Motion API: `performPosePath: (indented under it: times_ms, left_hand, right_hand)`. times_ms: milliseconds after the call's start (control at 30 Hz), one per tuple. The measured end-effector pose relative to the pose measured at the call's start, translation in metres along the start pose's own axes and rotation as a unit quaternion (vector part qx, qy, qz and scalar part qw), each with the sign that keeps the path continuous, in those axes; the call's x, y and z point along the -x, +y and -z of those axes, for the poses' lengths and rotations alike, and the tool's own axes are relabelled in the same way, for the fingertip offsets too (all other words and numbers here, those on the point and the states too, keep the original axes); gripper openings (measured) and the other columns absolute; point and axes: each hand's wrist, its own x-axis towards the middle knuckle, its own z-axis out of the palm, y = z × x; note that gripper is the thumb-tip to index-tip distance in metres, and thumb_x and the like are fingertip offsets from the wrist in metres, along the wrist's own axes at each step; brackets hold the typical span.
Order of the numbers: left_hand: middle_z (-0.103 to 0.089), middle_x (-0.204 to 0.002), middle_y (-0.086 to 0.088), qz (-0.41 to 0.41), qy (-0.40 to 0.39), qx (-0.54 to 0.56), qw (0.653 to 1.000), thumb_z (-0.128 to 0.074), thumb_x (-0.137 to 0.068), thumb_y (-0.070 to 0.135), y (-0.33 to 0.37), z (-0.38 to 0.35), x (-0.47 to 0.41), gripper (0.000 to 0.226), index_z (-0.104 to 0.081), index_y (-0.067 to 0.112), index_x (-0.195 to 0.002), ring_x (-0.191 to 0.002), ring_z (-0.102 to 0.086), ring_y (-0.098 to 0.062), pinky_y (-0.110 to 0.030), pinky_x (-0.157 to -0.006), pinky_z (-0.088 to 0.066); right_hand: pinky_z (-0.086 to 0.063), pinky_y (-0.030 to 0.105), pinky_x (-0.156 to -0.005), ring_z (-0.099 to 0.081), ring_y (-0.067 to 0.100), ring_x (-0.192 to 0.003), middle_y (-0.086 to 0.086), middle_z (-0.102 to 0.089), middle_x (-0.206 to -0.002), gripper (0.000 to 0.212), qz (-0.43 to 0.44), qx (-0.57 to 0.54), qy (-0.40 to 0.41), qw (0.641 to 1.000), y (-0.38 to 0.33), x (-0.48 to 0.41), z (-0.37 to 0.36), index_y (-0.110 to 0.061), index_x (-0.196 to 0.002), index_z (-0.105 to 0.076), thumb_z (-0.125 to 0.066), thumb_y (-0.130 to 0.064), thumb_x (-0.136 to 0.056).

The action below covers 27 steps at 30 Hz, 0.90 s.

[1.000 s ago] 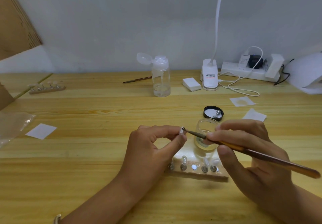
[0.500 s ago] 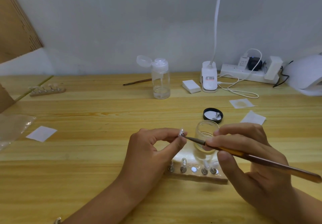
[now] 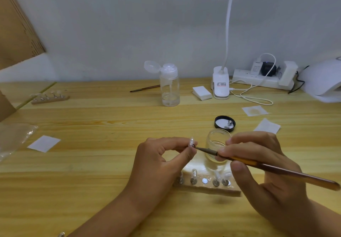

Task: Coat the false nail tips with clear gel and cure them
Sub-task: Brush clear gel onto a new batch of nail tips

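- The left hand (image 3: 162, 160) pinches a clear nail tip (image 3: 191, 142) between thumb and forefinger, just left of the glass jar (image 3: 217, 140).
- The right hand (image 3: 262, 164) grips a brush (image 3: 258, 164), its bristles touching the tip.
- The wooden holder (image 3: 208, 188) with more tips lies on the table (image 3: 92, 163) just in front of the jar.
- The black lid (image 3: 224, 123) lies just behind the jar.

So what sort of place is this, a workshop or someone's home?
Probably a small nail-art workbench, home or studio I cannot tell: a wooden table holds a stand of false nail tips, an open jar of clear gel, and what looks like a white curing lamp by a power strip.
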Motion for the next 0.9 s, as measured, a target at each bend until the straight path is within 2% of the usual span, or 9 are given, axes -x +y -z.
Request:
performPosePath:
  times_ms: [67,200,300,400,533,633,800,900]
  left_hand:
    - [-0.073,-0.081,0.027,-0.001,-0.001,-0.001,1.0,-0.079,-0.078,0.023,0.0003,-0.0001,-0.0002,0.015,-0.078,0.036,-0.084,-0.084,-0.066,0.008,-0.001,-0.076,-0.036]
    - [-0.073,-0.081,0.028,-0.004,-0.002,-0.003,1.0,-0.08,-0.078,0.023,0.0011,-0.0003,0.0,0.013,-0.079,0.035,-0.083,-0.083,-0.066,0.009,0.001,-0.076,-0.035]
    - [-0.073,-0.081,0.026,-0.004,0.0,-0.003,1.0,-0.08,-0.079,0.022,0.0007,0.0,-0.0001,0.012,-0.079,0.033,-0.083,-0.081,-0.067,0.008,0.001,-0.074,-0.035]
    - [-0.073,-0.081,0.026,-0.006,0.0,-0.001,1.0,-0.079,-0.079,0.019,0.0006,0.0002,-0.0009,0.012,-0.08,0.03,-0.084,-0.08,-0.067,0.008,0.0,-0.074,-0.038]
    - [-0.073,-0.08,0.025,-0.005,-0.001,0.007,1.0,-0.079,-0.079,0.02,0.0012,-0.0002,-0.0005,0.013,-0.08,0.031,-0.085,-0.082,-0.067,0.008,0.001,-0.075,-0.038]
    - [-0.073,-0.078,0.024,-0.004,-0.001,0.002,1.0,-0.08,-0.079,0.022,0.0005,-0.0009,-0.0006,0.014,-0.078,0.035,-0.081,-0.082,-0.067,0.007,-0.001,-0.074,-0.036]
    - [-0.074,-0.075,0.017,-0.004,0.001,0.01,1.0,-0.079,-0.078,0.016,-0.0021,-0.0002,-0.0021,0.013,-0.08,0.028,-0.084,-0.08,-0.069,0.002,-0.003,-0.073,-0.039]
    - [-0.072,-0.072,0.016,-0.013,0.009,0.002,1.0,-0.08,-0.078,0.015,-0.0038,0.0003,-0.0025,0.011,-0.08,0.026,-0.082,-0.077,-0.068,-0.004,-0.007,-0.075,-0.041]
  right_hand:
    - [-0.043,0.03,-0.086,-0.058,0.002,-0.104,-0.017,-0.068,-0.093,0.021,-0.003,-0.009,0.005,1.0,-0.0005,0.0004,0.0007,-0.023,-0.103,-0.063,-0.046,-0.036,-0.103]
    - [-0.044,0.033,-0.087,-0.056,0.001,-0.109,-0.021,-0.062,-0.106,0.021,-0.018,0.009,0.011,1.0,0.0018,0.0003,0.0005,-0.025,-0.107,-0.062,-0.045,-0.037,-0.103]
    - [-0.044,0.036,-0.084,-0.057,0.004,-0.108,-0.018,-0.064,-0.101,0.022,-0.009,0.016,-0.004,1.0,0.0023,0.0011,-0.0008,-0.023,-0.106,-0.064,-0.045,-0.036,-0.103]
    - [-0.043,0.035,-0.084,-0.058,0.005,-0.105,-0.014,-0.068,-0.092,0.02,0.004,0.0,-0.011,1.0,0.0003,0.0022,0.0,-0.03,-0.1,-0.066,-0.046,-0.035,-0.103]
    - [-0.043,0.035,-0.085,-0.057,0.004,-0.107,-0.016,-0.065,-0.098,0.021,-0.003,0.002,-0.001,1.0,-0.0006,0.0007,0.0007,-0.029,-0.102,-0.065,-0.045,-0.036,-0.104]
    - [-0.044,0.037,-0.085,-0.056,0.003,-0.109,-0.018,-0.063,-0.104,0.024,-0.013,0.02,-0.008,1.0,0.0002,-0.0007,-0.0005,-0.021,-0.107,-0.063,-0.044,-0.036,-0.104]
    - [-0.041,0.033,-0.085,-0.057,0.002,-0.105,-0.016,-0.063,-0.097,0.026,-0.002,0.01,-0.016,1.0,-0.0017,-0.0005,-0.0003,-0.021,-0.1,-0.064,-0.043,-0.036,-0.104]
    - [-0.042,0.033,-0.087,-0.057,0.003,-0.107,-0.017,-0.063,-0.1,0.023,-0.004,0.013,-0.007,1.0,-0.0014,0.0001,-0.0004,-0.023,-0.104,-0.062,-0.043,-0.036,-0.104]
